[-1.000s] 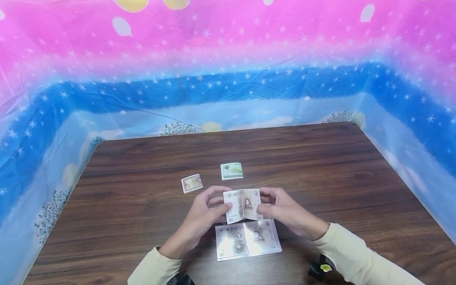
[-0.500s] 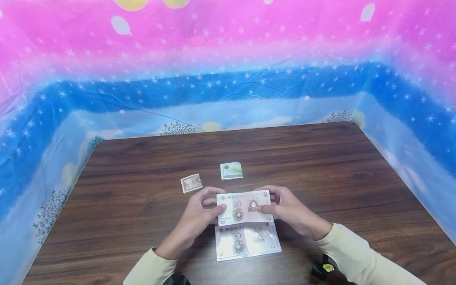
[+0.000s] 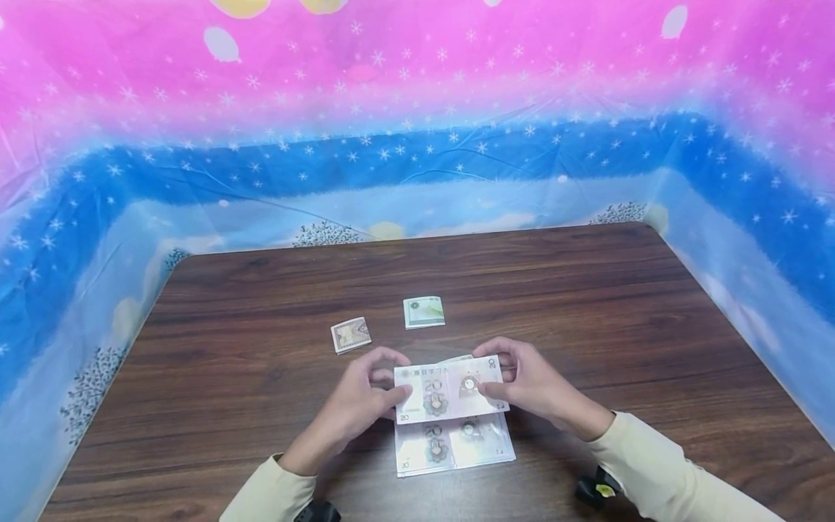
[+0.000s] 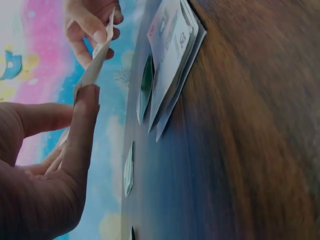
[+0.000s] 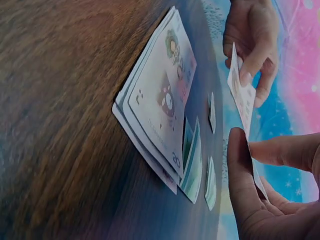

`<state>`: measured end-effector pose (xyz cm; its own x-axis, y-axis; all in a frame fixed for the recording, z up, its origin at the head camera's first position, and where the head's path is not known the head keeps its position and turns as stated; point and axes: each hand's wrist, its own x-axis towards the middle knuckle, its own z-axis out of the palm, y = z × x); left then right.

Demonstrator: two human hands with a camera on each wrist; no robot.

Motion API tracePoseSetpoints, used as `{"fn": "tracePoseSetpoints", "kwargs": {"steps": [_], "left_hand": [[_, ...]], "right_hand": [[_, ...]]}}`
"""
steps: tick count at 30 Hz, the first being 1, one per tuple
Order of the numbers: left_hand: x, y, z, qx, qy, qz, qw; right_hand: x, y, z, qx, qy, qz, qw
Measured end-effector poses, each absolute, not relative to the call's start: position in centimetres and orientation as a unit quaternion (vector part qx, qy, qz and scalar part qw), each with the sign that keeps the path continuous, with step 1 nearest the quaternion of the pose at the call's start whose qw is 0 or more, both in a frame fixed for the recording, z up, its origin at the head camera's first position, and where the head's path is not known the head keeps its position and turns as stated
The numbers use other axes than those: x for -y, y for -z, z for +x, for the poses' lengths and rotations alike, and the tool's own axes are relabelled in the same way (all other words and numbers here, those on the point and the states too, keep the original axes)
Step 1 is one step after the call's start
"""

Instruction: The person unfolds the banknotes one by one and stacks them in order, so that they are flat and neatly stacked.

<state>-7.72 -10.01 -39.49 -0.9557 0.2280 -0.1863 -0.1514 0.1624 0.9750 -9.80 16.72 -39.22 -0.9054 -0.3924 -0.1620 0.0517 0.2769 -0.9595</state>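
Between both hands stretches a pale banknote (image 3: 450, 395) marked 20, unfolded and faintly creased down its middle. My left hand (image 3: 362, 388) pinches its left end with the thumb in front; my right hand (image 3: 531, 380) pinches the right end likewise. In the wrist views the note is clear of the table, above a stack of similar notes (image 5: 162, 95). From the head view, the held note hides the stack's far part. Behind its top edge peeks a sliver of another note (image 3: 457, 359).
Farther back on the wooden table (image 3: 261, 406) lie a folded brownish note (image 3: 351, 336) and a folded green note (image 3: 424, 312). Close behind the stack, a green note (image 4: 145, 90) shows in the left wrist view. A patterned cloth (image 3: 417, 145) surrounds the table.
The held note was bent along its middle crease; the hands have drawn it out nearly flat. Then they lowered it slightly toward the body, over more of the stack.
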Motion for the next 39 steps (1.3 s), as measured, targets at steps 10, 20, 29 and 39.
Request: {"fn": "tracePoseSetpoints", "kwargs": {"steps": [10,20,29,39], "left_hand": [[10.6,39.7,-7.6,-0.799,-0.565,0.097,0.178],[10.9,39.6,-7.3,-0.84,-0.474,0.159,0.21],[10.9,39.9,-7.1,-0.865,-0.423,0.179,0.201],[10.7,40.4,-7.1,-0.884,-0.384,0.191,0.187]], "right_hand": [[-17.3,39.4,-9.5,-0.836,0.493,-0.17,0.17],[-17.6,39.9,-9.4,-0.863,0.408,-0.251,0.16],[-17.2,40.5,-9.1,-0.883,0.356,-0.274,0.138],[-17.2,41.0,-8.7,-0.913,0.289,-0.272,0.097]]}}
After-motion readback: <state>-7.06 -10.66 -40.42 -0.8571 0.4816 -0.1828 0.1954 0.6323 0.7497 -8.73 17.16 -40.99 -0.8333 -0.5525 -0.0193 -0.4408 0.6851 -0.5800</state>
